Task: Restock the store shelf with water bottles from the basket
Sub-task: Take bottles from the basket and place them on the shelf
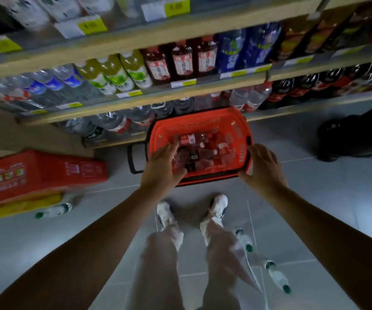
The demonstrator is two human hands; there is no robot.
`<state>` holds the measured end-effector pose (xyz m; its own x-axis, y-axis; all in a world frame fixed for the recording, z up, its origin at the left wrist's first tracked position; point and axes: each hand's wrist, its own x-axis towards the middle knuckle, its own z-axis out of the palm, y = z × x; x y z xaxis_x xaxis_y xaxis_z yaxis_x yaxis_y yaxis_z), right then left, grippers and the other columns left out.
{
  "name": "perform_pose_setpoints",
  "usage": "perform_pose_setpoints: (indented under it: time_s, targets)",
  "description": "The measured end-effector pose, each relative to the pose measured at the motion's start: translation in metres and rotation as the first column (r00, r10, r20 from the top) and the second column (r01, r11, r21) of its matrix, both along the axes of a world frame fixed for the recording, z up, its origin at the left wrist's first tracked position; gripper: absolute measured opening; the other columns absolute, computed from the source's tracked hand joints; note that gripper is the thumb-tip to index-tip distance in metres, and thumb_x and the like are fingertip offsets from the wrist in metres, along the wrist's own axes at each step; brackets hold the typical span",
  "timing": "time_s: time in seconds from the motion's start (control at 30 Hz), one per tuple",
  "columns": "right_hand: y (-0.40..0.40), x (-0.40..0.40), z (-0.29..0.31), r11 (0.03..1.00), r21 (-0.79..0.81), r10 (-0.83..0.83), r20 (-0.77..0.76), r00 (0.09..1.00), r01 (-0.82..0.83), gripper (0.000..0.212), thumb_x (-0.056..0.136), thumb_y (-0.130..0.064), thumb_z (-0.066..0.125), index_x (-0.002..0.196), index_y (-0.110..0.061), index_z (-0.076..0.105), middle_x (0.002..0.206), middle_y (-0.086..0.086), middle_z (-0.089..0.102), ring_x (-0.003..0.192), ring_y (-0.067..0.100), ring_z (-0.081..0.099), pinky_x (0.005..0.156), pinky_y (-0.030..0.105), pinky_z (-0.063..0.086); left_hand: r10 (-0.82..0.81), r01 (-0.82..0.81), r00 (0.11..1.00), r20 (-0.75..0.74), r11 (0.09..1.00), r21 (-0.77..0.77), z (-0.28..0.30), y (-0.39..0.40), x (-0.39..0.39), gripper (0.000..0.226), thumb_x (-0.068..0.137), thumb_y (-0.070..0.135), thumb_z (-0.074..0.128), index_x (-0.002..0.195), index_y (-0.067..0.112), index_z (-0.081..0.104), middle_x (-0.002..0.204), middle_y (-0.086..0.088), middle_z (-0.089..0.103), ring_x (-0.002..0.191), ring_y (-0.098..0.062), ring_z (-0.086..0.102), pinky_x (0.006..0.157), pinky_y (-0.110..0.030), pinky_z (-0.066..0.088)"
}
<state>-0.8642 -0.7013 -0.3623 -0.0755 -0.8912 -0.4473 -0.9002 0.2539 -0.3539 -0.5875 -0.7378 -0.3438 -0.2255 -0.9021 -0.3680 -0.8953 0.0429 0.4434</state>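
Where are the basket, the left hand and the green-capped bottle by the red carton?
basket point(236, 130): head view, right inner wall.
left hand point(160, 168): head view, back of hand.
green-capped bottle point(54, 210): head view, clear body.

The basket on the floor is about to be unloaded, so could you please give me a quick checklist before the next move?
1. Basket holds water bottles: ok.
2. Left hand over the bottles, open, none gripped yet: ok.
3. Right hand at the basket's right rim; whether it grips: cannot tell.
4. Free slot on the bottom shelf behind the basket: cannot tell.
5. Floor around the feet: not ok, loose bottles lie beside the right leg.
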Motion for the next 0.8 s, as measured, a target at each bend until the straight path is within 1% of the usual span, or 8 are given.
perform_pose_setpoints:
  time_s: [0.1,0.23,0.3,0.37,0.47,0.57,0.7,0.8]
  targets:
    - [-0.005,-0.007,-0.047,0.999,0.035,-0.006,0.031,1.0,0.005,0.073,0.076,-0.032,0.074,0.139,-0.018,0.042,0.141,0.009,0.044,0.129,0.035,0.04,0.101,0.048,0.044,-0.002,0.0,0.999,0.047,0.999,0.035,-0.045,-0.01,-0.01,0.079,0.086,0.039,0.069,0.152,0.019,0.03,0.155,-0.005,0.037,0.142,-0.026,0.033,0.113,-0.04,0.032]
    - [-0.014,-0.001,-0.113,0.997,0.076,-0.03,0.053,0.998,0.026,0.081,0.076,-0.033,0.074,0.146,-0.019,0.035,0.146,0.008,0.041,0.132,0.034,0.038,0.1,0.047,0.044,-0.027,0.024,0.998,0.062,0.999,0.044,-0.116,-0.023,-0.01,0.078,0.086,0.043,0.069,0.151,0.021,0.031,0.15,-0.005,0.043,0.137,-0.025,0.04,0.108,-0.042,0.041]
    - [-0.021,0.005,-0.145,0.994,0.098,-0.051,0.074,0.996,0.044,0.083,0.076,-0.032,0.075,0.147,-0.021,0.033,0.144,0.007,0.041,0.13,0.034,0.04,0.098,0.048,0.047,-0.04,0.036,0.998,0.053,0.998,0.058,-0.153,-0.033,-0.008,0.077,0.085,0.046,0.068,0.15,0.025,0.031,0.147,-0.003,0.046,0.133,-0.023,0.044,0.103,-0.045,0.047]
    - [-0.027,0.01,-0.177,0.992,0.116,-0.065,0.099,0.993,0.054,0.083,0.075,-0.032,0.074,0.146,-0.021,0.033,0.144,0.007,0.041,0.128,0.036,0.041,0.097,0.049,0.048,-0.054,0.051,0.998,0.038,0.996,0.067,-0.192,-0.045,-0.004,0.075,0.085,0.048,0.067,0.148,0.027,0.031,0.145,-0.001,0.048,0.13,-0.021,0.048,0.1,-0.044,0.05]
    - [-0.036,0.013,-0.223,0.987,0.151,-0.079,0.101,0.992,0.064,0.084,0.074,-0.033,0.075,0.147,-0.02,0.034,0.147,0.007,0.039,0.13,0.037,0.04,0.102,0.049,0.043,-0.093,0.092,0.996,-0.002,0.992,0.09,-0.251,-0.066,-0.004,0.074,0.084,0.05,0.066,0.147,0.03,0.033,0.143,0.003,0.05,0.129,-0.017,0.05,0.1,-0.041,0.05]
    - [-0.044,0.016,-0.262,0.985,0.152,-0.095,0.075,0.993,0.083,0.084,0.077,-0.035,0.074,0.147,-0.021,0.032,0.149,0.006,0.037,0.133,0.034,0.04,0.102,0.048,0.044,-0.163,0.166,0.986,-0.044,0.983,0.078,-0.304,-0.086,-0.015,0.073,0.083,0.044,0.067,0.146,0.029,0.035,0.141,0.003,0.052,0.127,-0.016,0.051,0.1,-0.04,0.049]
    - [-0.056,0.016,-0.303,0.985,0.141,-0.103,0.044,0.994,0.096,0.078,0.082,-0.034,0.071,0.148,-0.021,0.031,0.148,0.004,0.036,0.131,0.03,0.039,0.095,0.042,0.045,-0.224,0.227,0.971,-0.086,0.974,0.027,-0.363,-0.112,-0.046,0.066,0.086,0.03,0.07,0.145,0.022,0.042,0.14,-0.006,0.055,0.125,-0.023,0.054,0.1,-0.039,0.049]
    - [-0.071,0.014,-0.328,0.986,0.12,-0.126,0.045,0.991,0.12,0.075,0.081,-0.035,0.072,0.144,-0.019,0.035,0.144,0.006,0.04,0.129,0.031,0.042,0.096,0.042,0.044,-0.301,0.301,0.953,-0.042,0.954,-0.012,-0.407,-0.135,-0.069,0.065,0.087,0.023,0.068,0.146,0.024,0.041,0.143,-0.004,0.052,0.127,-0.023,0.052,0.104,-0.035,0.044]
